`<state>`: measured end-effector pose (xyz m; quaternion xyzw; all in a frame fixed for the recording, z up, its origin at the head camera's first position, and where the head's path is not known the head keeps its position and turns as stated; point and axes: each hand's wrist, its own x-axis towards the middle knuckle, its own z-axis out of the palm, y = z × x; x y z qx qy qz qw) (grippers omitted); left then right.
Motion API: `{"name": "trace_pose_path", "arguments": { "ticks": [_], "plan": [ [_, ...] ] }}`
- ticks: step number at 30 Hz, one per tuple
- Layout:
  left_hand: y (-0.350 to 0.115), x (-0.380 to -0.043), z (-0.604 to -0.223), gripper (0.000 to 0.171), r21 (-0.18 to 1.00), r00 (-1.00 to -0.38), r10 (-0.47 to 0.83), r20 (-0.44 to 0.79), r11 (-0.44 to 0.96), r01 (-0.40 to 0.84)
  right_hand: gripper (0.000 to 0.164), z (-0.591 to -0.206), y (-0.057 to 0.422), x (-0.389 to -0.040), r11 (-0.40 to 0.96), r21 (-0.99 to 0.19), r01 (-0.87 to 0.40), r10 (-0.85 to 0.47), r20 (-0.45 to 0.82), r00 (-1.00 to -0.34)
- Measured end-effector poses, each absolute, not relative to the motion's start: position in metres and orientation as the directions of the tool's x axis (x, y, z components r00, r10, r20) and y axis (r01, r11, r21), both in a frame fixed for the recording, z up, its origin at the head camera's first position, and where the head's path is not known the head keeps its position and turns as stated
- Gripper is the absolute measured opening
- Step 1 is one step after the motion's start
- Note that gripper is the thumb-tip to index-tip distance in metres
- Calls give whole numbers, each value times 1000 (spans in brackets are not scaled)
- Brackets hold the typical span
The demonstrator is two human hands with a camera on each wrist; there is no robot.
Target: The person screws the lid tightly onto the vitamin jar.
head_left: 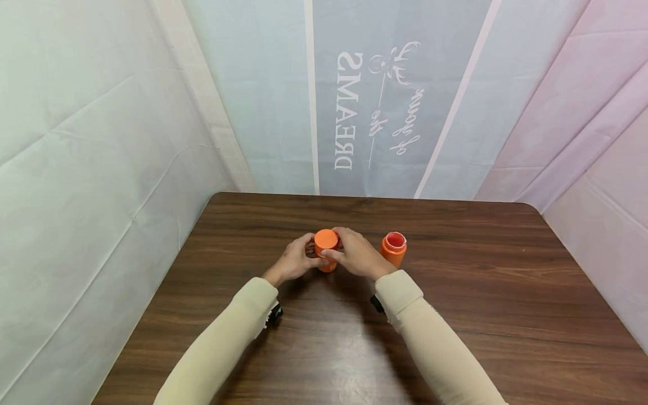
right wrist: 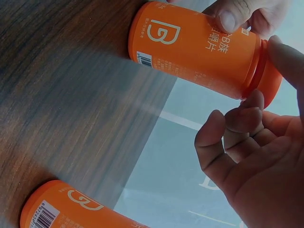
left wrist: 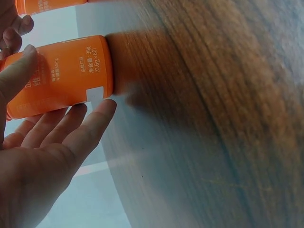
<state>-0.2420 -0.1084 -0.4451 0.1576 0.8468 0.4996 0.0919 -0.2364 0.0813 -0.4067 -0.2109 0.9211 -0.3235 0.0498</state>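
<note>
orange bottle (left wrist: pixel 71 78) in half-curled left fingers (left wrist: pixel 92 124), right fingers (right wrist: pixel 255 99) round cap (right wrist: pixel 269 83)

On the table (head_left: pixel 486 315), toward its far edge, a bottle (left wrist: pixel 66 76) stands between my left hand (head_left: pixel 296 259) and my right hand (head_left: pixel 358 253), which is on its lid (head_left: pixel 326 238). A second bottle (head_left: pixel 392 253) stands apart, just right of my right hand. Cloth (head_left: pixel 253 84) hangs behind the far edge and along the left and right edges.

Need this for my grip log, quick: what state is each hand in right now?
Left hand: closed, holding the lidded orange bottle by its body.
Right hand: closed, pinching that bottle's lid.
</note>
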Motion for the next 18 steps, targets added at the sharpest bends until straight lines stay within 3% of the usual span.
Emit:
{"name": "trace_pose_path", "arguments": {
  "ticks": [5,12,18],
  "plan": [
    [-109,-242,-444,54,860,-936,351,-15,483,168,53,-407,82,-236,689,-632,-354,-424,43,-904],
    [-114,-237,-445,74,819,-951,304,-56,559,130,84,-409,88,-227,700,-640,-316,-407,6,-914],
    [-125,-220,-444,70,815,-949,290,-125,575,69,82,-408,106,-208,716,-624,-312,-393,8,-919]
  ]
}}
